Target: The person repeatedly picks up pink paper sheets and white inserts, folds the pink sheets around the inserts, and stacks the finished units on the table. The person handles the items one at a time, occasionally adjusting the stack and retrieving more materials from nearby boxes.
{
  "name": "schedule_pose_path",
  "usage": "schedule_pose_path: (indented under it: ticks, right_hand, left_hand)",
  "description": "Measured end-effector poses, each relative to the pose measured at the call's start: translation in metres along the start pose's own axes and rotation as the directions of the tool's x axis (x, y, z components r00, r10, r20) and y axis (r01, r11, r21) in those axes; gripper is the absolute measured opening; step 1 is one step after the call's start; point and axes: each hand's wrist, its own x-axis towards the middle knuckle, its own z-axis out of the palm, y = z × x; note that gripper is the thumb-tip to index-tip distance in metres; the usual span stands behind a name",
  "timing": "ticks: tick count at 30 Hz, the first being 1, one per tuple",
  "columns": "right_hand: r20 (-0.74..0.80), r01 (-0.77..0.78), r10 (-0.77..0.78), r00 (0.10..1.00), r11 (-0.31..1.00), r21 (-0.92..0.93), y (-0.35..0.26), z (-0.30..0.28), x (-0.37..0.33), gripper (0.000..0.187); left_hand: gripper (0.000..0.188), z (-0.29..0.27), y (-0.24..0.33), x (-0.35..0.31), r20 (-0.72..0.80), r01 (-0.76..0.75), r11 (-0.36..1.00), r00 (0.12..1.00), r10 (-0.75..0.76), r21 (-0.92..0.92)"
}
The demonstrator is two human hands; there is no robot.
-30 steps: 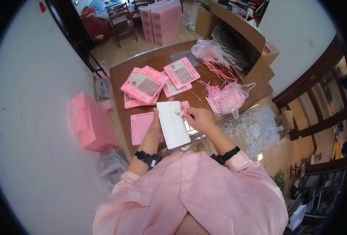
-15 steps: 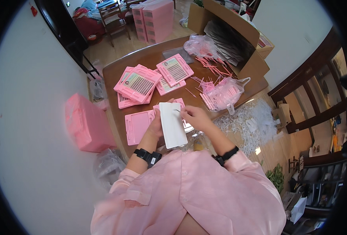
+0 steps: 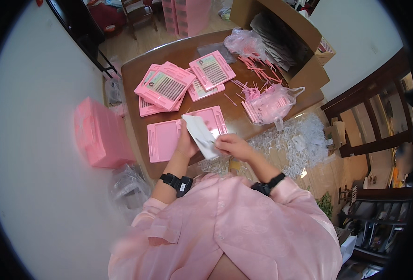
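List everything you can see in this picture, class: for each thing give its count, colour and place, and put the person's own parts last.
White sheet: one, white, held in both hands over the table.
Open tray: one, pink, table's near edge under the hands.
Filled trays: several, pink, stacked mid-table.
Sticks: many, pink, loose at the table's far right.
Clear bags: two, pink contents, table's right side.
Cardboard box: one, brown, open, beyond the table.
Pink case: one, floor, left.
White scraps: a heap, floor, right.
Table: one, brown.
Left hand: holds the sheet.
Right hand: holds the sheet.
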Motion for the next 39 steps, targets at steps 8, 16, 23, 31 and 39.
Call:
schedule_pose_path:
  ticks: [8, 16, 23, 31, 39]
  right_hand:
    - [-0.437, -0.32, 0.8, 0.411, -0.322, -0.891, 0.072, -0.09, -0.139, 0.045]
    - [-0.417, -0.192, 0.115, 0.901, 0.97, -0.149, 0.063, -0.035, 0.02, 0.032]
    - [-0.527, -0.304, 0.058, 0.848, 0.868, -0.392, 0.086, -0.042, 0.057, 0.026]
    - [-0.553, -0.438, 0.066, 0.831, 0.691, -0.575, 0.11, -0.047, 0.084, 0.03]
    - [-0.423, -0.491, 0.249, 0.871, 0.455, -0.743, 0.108, -0.051, 0.1, 0.026]
  left_hand:
    - [0.061, -0.041, 0.03, 0.033, -0.535, -0.042, 0.884, 0.782, 0.319, 0.465]
    - [0.076, -0.01, -0.014, 0.07, -0.61, 0.379, 0.526, 0.694, 0.382, 0.761]
    - [0.086, -0.042, -0.032, 0.079, -0.406, 0.237, 0.396, 0.809, 0.425, 0.887]
    - [0.075, -0.082, -0.053, 0.037, -0.212, 0.23, -0.005, 0.907, 0.364, 0.973]
    - [0.054, -0.055, -0.059, 0.031, -0.182, 0.287, -0.306, 0.926, 0.33, 0.908]
